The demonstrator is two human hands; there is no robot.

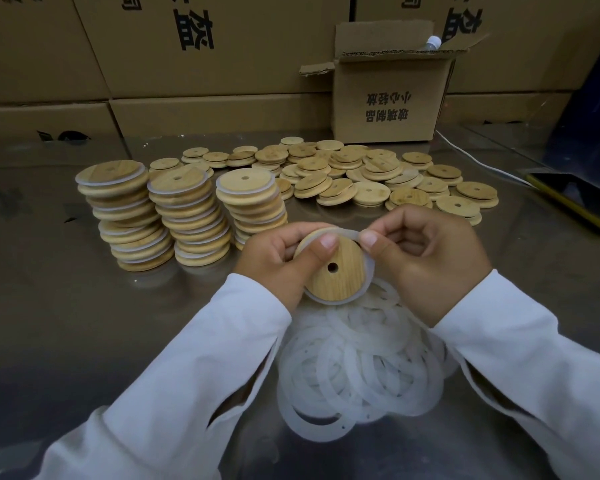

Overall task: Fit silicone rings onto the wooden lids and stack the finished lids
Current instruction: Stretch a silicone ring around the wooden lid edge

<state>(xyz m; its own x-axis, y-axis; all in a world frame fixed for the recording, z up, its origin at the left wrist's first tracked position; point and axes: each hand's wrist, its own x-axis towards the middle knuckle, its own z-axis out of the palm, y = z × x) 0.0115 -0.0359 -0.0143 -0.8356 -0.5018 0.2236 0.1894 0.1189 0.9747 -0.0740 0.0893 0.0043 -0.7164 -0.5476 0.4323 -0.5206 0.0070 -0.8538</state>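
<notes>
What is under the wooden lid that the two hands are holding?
Below the wooden lid, a loose pile of white silicone rings lies on the metal table. The lid and the right hand cover the pile's far part, so its extent there cannot be seen.

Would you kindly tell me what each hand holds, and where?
The left hand grips the wooden lid by its left edge, thumb on its face; the right hand pinches the silicone ring at the lid's top rim.

Cannot see most fingers of the left hand point(274, 261) behind the wooden lid point(340, 278). Shows only a white cap point(434, 41) inside the open carton point(388, 109). Cut off at right: yellow-edged dark slab point(575, 199).
</notes>
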